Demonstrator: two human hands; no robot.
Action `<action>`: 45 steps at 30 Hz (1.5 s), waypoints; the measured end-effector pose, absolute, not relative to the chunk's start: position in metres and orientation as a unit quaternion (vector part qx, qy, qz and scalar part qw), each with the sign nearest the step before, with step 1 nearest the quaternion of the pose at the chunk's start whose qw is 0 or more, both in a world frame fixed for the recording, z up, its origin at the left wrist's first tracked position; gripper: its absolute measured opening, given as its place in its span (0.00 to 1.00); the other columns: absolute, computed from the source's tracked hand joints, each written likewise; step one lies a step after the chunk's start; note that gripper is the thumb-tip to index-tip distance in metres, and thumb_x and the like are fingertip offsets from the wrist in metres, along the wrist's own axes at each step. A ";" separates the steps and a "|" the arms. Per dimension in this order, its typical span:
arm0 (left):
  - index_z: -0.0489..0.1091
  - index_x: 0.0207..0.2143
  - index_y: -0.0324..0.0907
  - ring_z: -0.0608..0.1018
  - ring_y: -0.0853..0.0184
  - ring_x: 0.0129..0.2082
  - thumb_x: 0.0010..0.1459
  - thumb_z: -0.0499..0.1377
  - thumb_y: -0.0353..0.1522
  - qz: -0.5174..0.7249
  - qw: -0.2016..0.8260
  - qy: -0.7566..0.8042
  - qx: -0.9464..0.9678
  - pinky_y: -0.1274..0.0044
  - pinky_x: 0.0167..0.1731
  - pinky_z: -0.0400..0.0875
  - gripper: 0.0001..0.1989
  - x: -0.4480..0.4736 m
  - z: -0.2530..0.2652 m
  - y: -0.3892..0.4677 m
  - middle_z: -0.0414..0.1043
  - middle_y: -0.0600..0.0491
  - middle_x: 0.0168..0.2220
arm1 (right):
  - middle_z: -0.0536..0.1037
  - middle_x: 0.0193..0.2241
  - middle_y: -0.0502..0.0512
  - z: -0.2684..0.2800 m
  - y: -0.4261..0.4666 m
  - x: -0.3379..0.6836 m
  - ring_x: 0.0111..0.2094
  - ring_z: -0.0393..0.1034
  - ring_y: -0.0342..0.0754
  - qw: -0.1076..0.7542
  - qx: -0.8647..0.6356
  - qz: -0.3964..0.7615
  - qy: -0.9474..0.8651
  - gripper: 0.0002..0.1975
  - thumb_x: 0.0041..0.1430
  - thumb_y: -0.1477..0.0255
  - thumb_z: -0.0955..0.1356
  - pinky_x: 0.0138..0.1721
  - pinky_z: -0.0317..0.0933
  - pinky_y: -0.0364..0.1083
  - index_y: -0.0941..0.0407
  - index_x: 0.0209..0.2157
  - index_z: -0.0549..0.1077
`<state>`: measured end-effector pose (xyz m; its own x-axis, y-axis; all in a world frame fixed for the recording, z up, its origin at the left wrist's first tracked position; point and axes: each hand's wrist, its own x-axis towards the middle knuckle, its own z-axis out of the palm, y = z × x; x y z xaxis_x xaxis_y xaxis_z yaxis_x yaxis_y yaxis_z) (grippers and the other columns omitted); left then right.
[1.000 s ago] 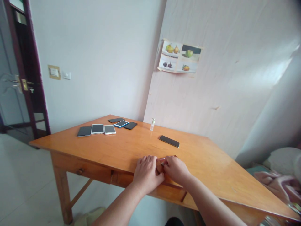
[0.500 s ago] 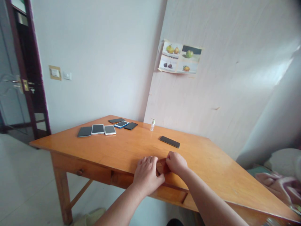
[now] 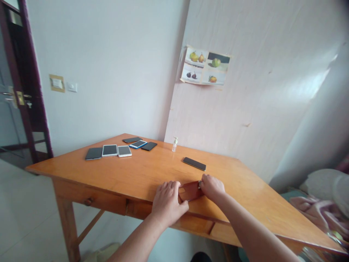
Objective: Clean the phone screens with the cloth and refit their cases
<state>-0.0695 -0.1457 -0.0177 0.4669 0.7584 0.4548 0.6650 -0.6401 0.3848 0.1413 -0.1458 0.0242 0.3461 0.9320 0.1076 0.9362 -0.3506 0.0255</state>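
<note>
A reddish-brown, thin phone case [image 3: 192,191] with a lighter squarish patch near its left end is held at the near edge of the wooden table [image 3: 152,171]. My left hand [image 3: 168,202] grips its left end, thumb below and fingers above. At the other end, my right hand [image 3: 213,186] is closed in a pinch. Something small and pale shows at those right fingertips, too small to name. Beyond my hands, a dark-screened phone [image 3: 194,163] lies flat on the tabletop.
Toward the left back lie several devices, among them a white-framed tablet [image 3: 109,150], a blue-edged phone [image 3: 138,144] and a black phone [image 3: 149,146]. A clear pump bottle [image 3: 174,145] stands near the back edge. Crumpled pink cloth [image 3: 319,209] is at the right.
My right hand has slid rightward along the phone case, so more of its surface shows between my hands. The view has shifted slightly. My left hand keeps its grip.
</note>
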 end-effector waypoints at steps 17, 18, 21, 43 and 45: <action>0.64 0.44 0.45 0.69 0.55 0.49 0.52 0.60 0.38 0.279 0.077 0.424 0.858 0.65 0.51 0.59 0.17 -0.070 -0.013 -0.149 0.70 0.48 0.45 | 0.80 0.36 0.63 0.027 -0.171 0.132 0.36 0.73 0.55 0.012 -0.804 -0.014 -0.594 0.18 0.62 0.63 0.59 0.30 0.54 0.46 0.57 0.35 0.76; 0.64 0.44 0.45 0.69 0.55 0.49 0.52 0.60 0.38 0.277 0.077 0.426 0.858 0.65 0.51 0.59 0.17 -0.069 -0.012 -0.149 0.70 0.48 0.45 | 0.80 0.35 0.62 0.026 -0.171 0.125 0.36 0.73 0.53 0.014 -0.798 -0.010 -0.602 0.17 0.62 0.63 0.59 0.30 0.54 0.45 0.56 0.34 0.76; 0.64 0.43 0.45 0.69 0.55 0.49 0.54 0.58 0.38 0.275 0.075 0.437 0.853 0.66 0.51 0.59 0.14 -0.068 -0.011 -0.149 0.70 0.48 0.44 | 0.80 0.32 0.56 0.024 -0.172 0.099 0.33 0.73 0.48 0.023 -0.760 0.011 -0.649 0.15 0.61 0.62 0.61 0.29 0.53 0.43 0.54 0.31 0.76; 0.63 0.38 0.45 0.70 0.56 0.45 0.52 0.58 0.37 0.290 0.045 0.423 0.857 0.67 0.46 0.61 0.11 -0.068 -0.016 -0.146 0.70 0.50 0.40 | 0.80 0.40 0.58 0.011 -0.145 0.078 0.41 0.75 0.50 0.065 -0.766 -0.054 -0.637 0.15 0.65 0.64 0.59 0.38 0.61 0.45 0.54 0.39 0.74; 0.63 0.41 0.45 0.70 0.56 0.46 0.51 0.58 0.36 0.295 0.042 0.418 0.858 0.67 0.47 0.61 0.14 -0.069 -0.017 -0.145 0.70 0.50 0.41 | 0.79 0.40 0.61 0.012 -0.143 0.091 0.41 0.75 0.53 0.057 -0.780 -0.061 -0.620 0.15 0.64 0.66 0.59 0.39 0.62 0.46 0.56 0.39 0.75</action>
